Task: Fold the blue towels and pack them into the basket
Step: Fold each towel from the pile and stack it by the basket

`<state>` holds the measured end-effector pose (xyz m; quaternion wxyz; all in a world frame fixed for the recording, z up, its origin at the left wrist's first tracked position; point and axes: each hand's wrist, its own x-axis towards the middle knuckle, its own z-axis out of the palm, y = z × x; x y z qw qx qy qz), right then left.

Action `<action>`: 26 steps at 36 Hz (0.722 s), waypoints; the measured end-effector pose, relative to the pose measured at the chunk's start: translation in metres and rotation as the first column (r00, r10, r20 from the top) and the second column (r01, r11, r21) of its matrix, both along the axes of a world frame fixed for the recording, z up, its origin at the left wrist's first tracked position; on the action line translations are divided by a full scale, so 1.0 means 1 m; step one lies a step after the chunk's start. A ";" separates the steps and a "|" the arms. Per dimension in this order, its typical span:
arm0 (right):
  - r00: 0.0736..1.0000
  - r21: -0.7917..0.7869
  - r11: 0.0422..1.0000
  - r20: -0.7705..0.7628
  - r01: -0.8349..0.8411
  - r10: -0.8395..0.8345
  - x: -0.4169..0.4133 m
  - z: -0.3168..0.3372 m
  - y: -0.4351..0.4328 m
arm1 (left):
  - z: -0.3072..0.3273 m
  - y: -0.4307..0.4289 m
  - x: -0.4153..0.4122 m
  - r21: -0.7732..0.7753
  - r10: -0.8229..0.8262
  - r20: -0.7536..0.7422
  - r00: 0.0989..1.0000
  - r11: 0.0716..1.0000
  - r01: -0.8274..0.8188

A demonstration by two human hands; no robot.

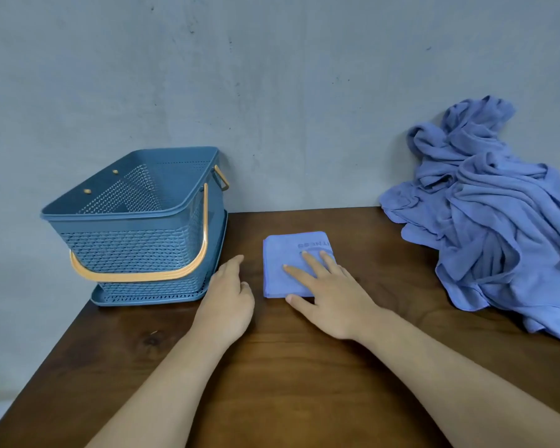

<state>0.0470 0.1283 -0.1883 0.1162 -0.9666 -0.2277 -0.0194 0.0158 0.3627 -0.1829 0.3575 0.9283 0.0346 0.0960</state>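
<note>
The right hand (332, 297) presses flat, fingers straight, on a small folded blue towel square (291, 266); the left hand (228, 297) rests relaxed beside it, holding nothing. Farther back, the blue perforated plastic basket (133, 234) looks empty (nothing packed yet), and a crumpled heap of blue towels (485, 227) awaits folding.

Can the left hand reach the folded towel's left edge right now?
Probably yes. The left hand is just left of the folded towel with only bare table between; the right hand lies flat on the towel's right part, leaving its left edge uncovered.
</note>
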 end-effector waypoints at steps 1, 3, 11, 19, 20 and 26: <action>1.000 -0.005 1.000 -0.004 0.000 0.000 0.009 0.000 0.006 | 0.000 0.000 0.001 -0.006 0.004 -0.003 1.000 1.000 -0.004; 1.000 -0.013 1.000 -0.008 0.002 -0.002 0.031 -0.001 0.019 | -0.001 0.000 0.003 -0.018 0.018 -0.006 1.000 1.000 -0.018; 0.999 -0.001 1.000 -0.048 -0.018 0.018 0.111 0.001 0.074 | -0.001 -0.003 0.003 -0.055 0.040 0.005 0.999 0.998 -0.040; 0.998 -0.010 0.999 -0.045 -0.045 0.045 0.146 0.002 0.105 | 0.002 -0.010 0.003 0.006 0.062 0.008 0.998 0.998 -0.062; 0.998 -0.010 0.999 -0.041 -0.044 0.044 0.147 0.001 0.106 | 0.002 -0.010 0.002 0.017 0.063 0.009 0.998 0.998 -0.063; 0.999 -0.009 0.999 -0.002 -0.040 0.040 0.150 -0.002 0.107 | 0.000 -0.011 0.003 0.059 0.054 0.011 0.998 0.997 -0.054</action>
